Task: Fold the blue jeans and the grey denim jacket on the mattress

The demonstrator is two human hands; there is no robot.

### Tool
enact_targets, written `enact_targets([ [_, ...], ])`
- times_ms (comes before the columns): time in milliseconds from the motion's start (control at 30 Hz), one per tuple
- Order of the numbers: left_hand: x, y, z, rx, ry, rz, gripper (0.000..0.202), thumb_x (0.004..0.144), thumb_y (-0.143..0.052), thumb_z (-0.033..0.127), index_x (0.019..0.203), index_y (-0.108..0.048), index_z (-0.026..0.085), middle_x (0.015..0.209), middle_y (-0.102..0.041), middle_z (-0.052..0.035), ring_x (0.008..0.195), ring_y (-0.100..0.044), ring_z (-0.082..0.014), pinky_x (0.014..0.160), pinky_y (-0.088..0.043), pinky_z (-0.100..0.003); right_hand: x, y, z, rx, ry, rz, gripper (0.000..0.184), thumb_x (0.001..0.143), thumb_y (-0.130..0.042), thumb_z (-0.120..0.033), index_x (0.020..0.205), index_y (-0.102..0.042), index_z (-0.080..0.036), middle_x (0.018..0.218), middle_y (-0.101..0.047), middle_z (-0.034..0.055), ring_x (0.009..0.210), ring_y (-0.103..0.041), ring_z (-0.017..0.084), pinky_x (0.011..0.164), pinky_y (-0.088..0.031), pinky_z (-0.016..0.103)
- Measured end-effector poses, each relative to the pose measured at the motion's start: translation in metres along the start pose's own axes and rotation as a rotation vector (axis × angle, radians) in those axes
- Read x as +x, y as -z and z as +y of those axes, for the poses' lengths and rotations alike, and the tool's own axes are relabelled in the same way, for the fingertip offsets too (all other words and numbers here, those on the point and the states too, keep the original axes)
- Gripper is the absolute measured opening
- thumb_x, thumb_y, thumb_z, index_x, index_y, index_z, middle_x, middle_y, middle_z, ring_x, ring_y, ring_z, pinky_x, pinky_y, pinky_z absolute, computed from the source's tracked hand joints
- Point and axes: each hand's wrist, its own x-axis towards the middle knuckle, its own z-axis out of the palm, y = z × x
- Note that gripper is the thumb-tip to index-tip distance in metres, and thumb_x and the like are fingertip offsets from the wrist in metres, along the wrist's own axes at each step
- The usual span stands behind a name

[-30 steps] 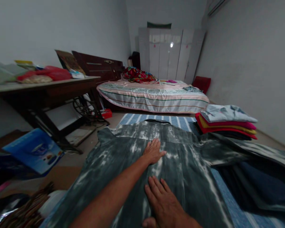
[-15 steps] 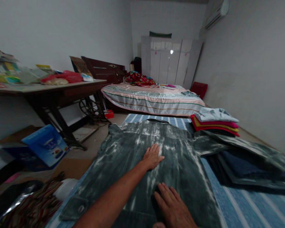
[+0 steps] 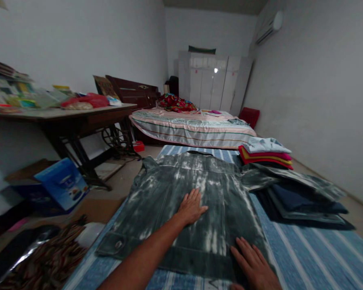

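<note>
A dark green denim jacket with whitish streaks (image 3: 199, 181) lies spread, back side up, on a blue-and-white striped cloth (image 3: 314, 249). Its collar points away from me; the buttoned hem is near me. My left hand (image 3: 191, 207) rests flat on the middle of the jacket's back, fingers stretched out. Near the hem's right corner, my right hand (image 3: 254, 262) lies palm down with its fingers extended. One sleeve reaches out to the right across a pile of folded dark garments (image 3: 305, 201). The other sleeve is mostly hidden.
A stack of folded colourful clothes (image 3: 264, 151) sits beyond the right sleeve. On the left stand a table with a treadle base (image 3: 87, 117) and a blue box (image 3: 60, 185). Striped fabric (image 3: 48, 253) lies at the lower left. Behind is a bed (image 3: 193, 131).
My right hand has slid to the right over the jacket, to its hem corner. My left hand stays on the jacket's back. The view has tilted up slightly.
</note>
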Motion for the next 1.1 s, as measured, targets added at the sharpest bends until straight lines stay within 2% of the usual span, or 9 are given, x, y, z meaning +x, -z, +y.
enact_targets([
  [67,-0.008,-0.001,0.004,0.015,-0.008,0.002,0.074,0.091,-0.029,0.056,0.146,-0.026,0.007,0.156,-0.013,-0.0142,0.144,-0.004,-0.0248,0.115,-0.012,-0.045,-0.008,0.001,0.004,0.018,-0.057,-0.043,0.071,0.073,-0.064,-0.057,0.136,-0.049,-0.027,0.14,-0.047,0.0126,0.125,-0.047,0.035,0.096,-0.044,0.047],
  [167,-0.02,-0.004,0.006,0.03,-0.038,0.032,0.072,0.092,-0.028,0.055,0.146,-0.026,0.008,0.156,-0.014,-0.0137,0.144,-0.005,-0.0245,0.115,-0.012,-0.045,-0.017,0.007,0.008,0.05,-0.087,-0.088,0.067,0.072,-0.067,-0.035,0.136,-0.048,-0.027,0.142,-0.045,0.0107,0.127,-0.045,0.033,0.098,-0.044,0.044],
  [267,-0.025,-0.006,0.006,0.035,-0.038,0.046,0.071,0.092,-0.028,0.055,0.146,-0.027,0.009,0.156,-0.015,-0.0134,0.144,-0.006,-0.0246,0.115,-0.013,-0.045,-0.022,0.018,0.012,0.059,-0.087,-0.106,0.07,0.071,-0.057,-0.016,0.138,-0.046,-0.029,0.143,-0.043,0.0071,0.129,-0.044,0.029,0.1,-0.043,0.042],
  [367,-0.026,-0.007,0.007,0.029,-0.034,0.058,0.07,0.092,-0.028,0.054,0.145,-0.029,0.009,0.155,-0.016,-0.0137,0.144,-0.007,-0.0249,0.115,-0.014,-0.045,-0.026,0.027,0.019,0.036,-0.049,-0.108,0.075,0.068,-0.049,-0.007,0.139,-0.044,-0.032,0.142,-0.044,0.0038,0.127,-0.047,0.026,0.098,-0.046,0.039],
  [533,-0.028,-0.012,0.007,0.018,-0.025,0.083,0.068,0.092,-0.028,0.055,0.145,-0.03,0.012,0.155,-0.017,-0.0128,0.144,-0.008,-0.0248,0.115,-0.015,-0.045,-0.038,0.023,0.032,-0.051,-0.066,-0.026,0.069,0.073,-0.044,-0.006,0.134,-0.049,-0.038,0.135,-0.053,0.0005,0.118,-0.055,0.024,0.09,-0.052,0.036],
  [667,-0.029,-0.012,0.008,0.022,-0.022,0.088,0.069,0.092,-0.029,0.055,0.145,-0.03,0.011,0.155,-0.017,-0.013,0.144,-0.007,-0.0254,0.115,-0.014,-0.046,-0.043,0.019,0.036,-0.083,-0.036,0.003,0.066,0.075,-0.048,-0.01,0.136,-0.047,-0.034,0.132,-0.056,0.0024,0.116,-0.057,0.023,0.085,-0.053,0.03],
  [833,-0.032,-0.008,0.01,0.016,-0.021,0.074,0.069,0.092,-0.03,0.054,0.145,-0.03,0.01,0.155,-0.016,-0.0138,0.144,-0.007,-0.0264,0.115,-0.014,-0.045,-0.039,0.03,0.043,-0.181,0.049,0.05,0.066,0.074,-0.045,-0.005,0.134,-0.05,-0.031,0.125,-0.062,0.0032,0.112,-0.06,0.022,0.083,-0.053,0.03],
  [933,-0.034,-0.007,0.01,0.008,-0.02,0.073,0.069,0.091,-0.03,0.056,0.145,-0.031,0.013,0.156,-0.016,-0.0125,0.144,-0.007,-0.0264,0.114,-0.014,-0.046,-0.036,0.036,0.044,-0.195,0.05,0.051,0.068,0.072,-0.046,-0.004,0.133,-0.05,-0.032,0.124,-0.062,0.0035,0.112,-0.06,0.023,0.082,-0.053,0.031],
  [1100,-0.033,-0.012,0.008,0.002,-0.022,0.078,0.069,0.09,-0.03,0.056,0.145,-0.03,0.014,0.156,-0.015,-0.012,0.144,-0.007,-0.0266,0.114,-0.015,-0.047,-0.036,0.03,0.036,-0.198,0.053,0.009,0.059,0.072,-0.045,-0.005,0.123,-0.06,-0.033,0.114,-0.068,0.0029,0.101,-0.066,0.023,0.071,-0.056,0.028],
])
